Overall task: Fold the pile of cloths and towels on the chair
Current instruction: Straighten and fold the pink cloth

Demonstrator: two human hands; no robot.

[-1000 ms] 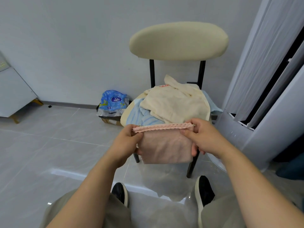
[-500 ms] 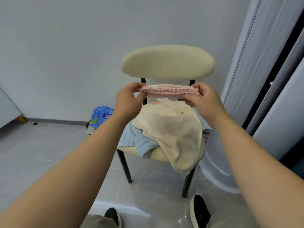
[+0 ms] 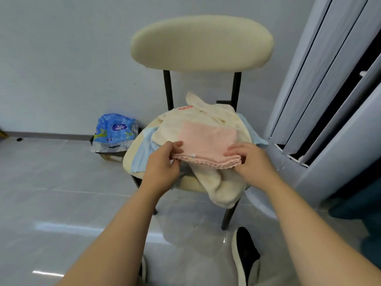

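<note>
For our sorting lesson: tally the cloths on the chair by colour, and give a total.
Pink cloth: 1
Cream towel: 1
Light blue cloth: 1, as far as can be told
Total: 3

Left hand and right hand pinch closed (both arms extended forward), 2 thumbs uppermost.

No text can be read with certainty. Red printed characters are seen on the cream towel at the back of the chair seat, too blurred to be made out. A round dark-blue logo with white marks is borne by the blue plastic pack on the floor left of the chair; it is illegible. A small white tag on the pink cloth shows nothing legible.
</note>
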